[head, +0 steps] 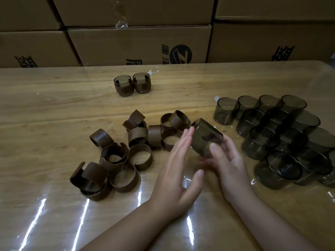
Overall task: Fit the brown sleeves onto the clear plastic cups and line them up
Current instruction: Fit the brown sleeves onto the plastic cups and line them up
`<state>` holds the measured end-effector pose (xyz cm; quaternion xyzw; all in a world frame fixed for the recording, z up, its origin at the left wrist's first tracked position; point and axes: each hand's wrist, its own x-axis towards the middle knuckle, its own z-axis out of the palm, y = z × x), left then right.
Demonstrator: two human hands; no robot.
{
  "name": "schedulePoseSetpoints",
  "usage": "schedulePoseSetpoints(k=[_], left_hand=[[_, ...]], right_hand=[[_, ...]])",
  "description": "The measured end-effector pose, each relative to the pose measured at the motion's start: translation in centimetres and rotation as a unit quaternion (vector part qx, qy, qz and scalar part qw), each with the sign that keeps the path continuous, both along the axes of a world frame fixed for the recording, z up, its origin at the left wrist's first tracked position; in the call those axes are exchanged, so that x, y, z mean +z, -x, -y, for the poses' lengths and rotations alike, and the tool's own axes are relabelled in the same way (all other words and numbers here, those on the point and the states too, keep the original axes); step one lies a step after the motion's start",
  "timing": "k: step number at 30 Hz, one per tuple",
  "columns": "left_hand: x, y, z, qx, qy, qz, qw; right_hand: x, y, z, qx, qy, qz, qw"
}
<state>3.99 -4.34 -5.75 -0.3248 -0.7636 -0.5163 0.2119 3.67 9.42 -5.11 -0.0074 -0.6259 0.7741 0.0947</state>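
Head view: wooden table [54, 98] under a glossy clear cover; stacked cardboard boxes [137, 44] behind. Right hand [224, 160] grips a tilted smoky cup [206, 136]; left hand [179, 169], fingers straight, presses flat against it. Loose brown sleeves [125, 151] left of the hands, bare cups [281, 133] to the right, two sleeved cups [132, 84] side by side at the far centre.

Bare wooden table [54, 98] lies open along its left edge and far-left corner. Loose brown ring sleeves [116, 156] clutter the middle, smoky clear plastic cups [282, 134] crowd the right edge, stacked cardboard boxes [137, 42] wall off the far edge.
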Motion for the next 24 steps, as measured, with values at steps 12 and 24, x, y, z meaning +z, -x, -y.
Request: schedulePoseSetpoints(k=[12, 24], left_hand=[[0.1, 0.7, 0.6, 0.009, -0.089, 0.144, 0.986], [0.5, 0.8, 0.9, 0.002, -0.108, 0.139, 0.984]], right_hand=[[0.3, -0.2, 0.1, 0.039, -0.028, -0.056, 0.997], [-1.0, -1.2, 0.3, 0.115, -0.248, -0.065, 0.96]])
